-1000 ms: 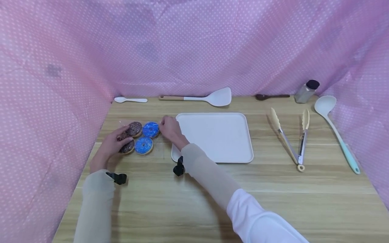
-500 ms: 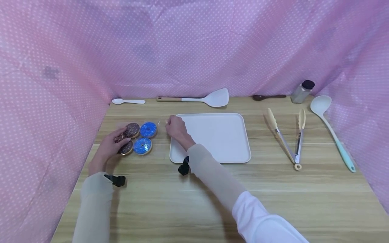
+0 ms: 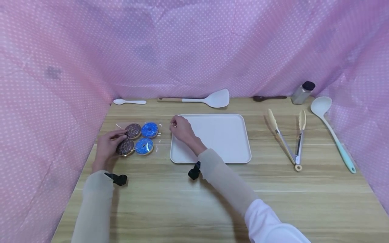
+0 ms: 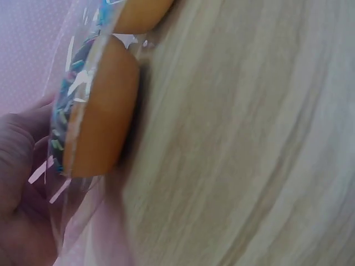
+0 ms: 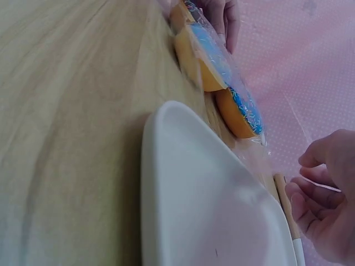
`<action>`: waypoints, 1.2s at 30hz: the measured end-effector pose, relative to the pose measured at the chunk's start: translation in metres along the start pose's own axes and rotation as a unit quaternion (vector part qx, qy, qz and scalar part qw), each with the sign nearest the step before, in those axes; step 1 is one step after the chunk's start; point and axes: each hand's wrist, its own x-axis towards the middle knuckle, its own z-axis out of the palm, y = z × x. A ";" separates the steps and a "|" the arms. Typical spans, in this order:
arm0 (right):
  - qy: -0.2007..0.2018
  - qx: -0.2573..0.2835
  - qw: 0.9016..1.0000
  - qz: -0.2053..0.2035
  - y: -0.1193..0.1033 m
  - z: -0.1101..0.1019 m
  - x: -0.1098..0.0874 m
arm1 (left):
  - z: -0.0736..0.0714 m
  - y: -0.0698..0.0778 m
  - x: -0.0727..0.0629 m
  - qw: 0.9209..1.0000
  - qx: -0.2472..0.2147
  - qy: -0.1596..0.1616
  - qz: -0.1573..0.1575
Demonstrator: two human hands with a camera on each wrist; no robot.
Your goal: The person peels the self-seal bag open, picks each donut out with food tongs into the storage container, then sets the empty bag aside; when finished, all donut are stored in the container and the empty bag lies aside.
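A clear plastic bag of doughnuts (image 3: pixel 144 145) lies at the left of the wooden table, two with brown icing (image 3: pixel 133 130) and two with blue icing (image 3: pixel 150 128), all sprinkled. At its left end my left hand (image 3: pixel 105 145) pinches the plastic beside the brown doughnuts; in the left wrist view the fingers lie against the clear wrap (image 4: pixel 69 194). My right hand (image 3: pixel 183 130) hovers over the left edge of a white tray (image 3: pixel 212 138), apart from the bag. Seen from the right wrist, its fingers (image 5: pixel 319 194) are loosely bent with nothing between them.
Along the back lie a white spoon (image 3: pixel 130 101), a white spatula (image 3: pixel 217 98), a dark spoon (image 3: pixel 267 98) and a black-capped jar (image 3: pixel 302 92). On the right are spread tongs (image 3: pixel 299 145) and a ladle (image 3: pixel 334 135). A pink dotted cloth (image 3: pixel 194 47) surrounds the table.
My right hand has drawn away from the bag's right end, moving rightward over the tray's edge. My left hand has shifted slightly left, uncovering more of the brown doughnuts.
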 end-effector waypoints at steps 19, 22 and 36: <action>-0.033 0.026 0.997 -0.061 0.005 0.002 -0.011 | 0.010 -0.004 -0.002 0.997 -0.037 0.063 -0.025; -0.038 0.020 0.997 -0.065 0.004 0.004 -0.012 | 0.008 -0.005 -0.002 0.998 -0.012 0.052 -0.042; -0.129 -0.122 0.974 -0.138 0.005 0.013 -0.013 | 0.003 -0.008 -0.003 0.999 0.030 0.022 -0.020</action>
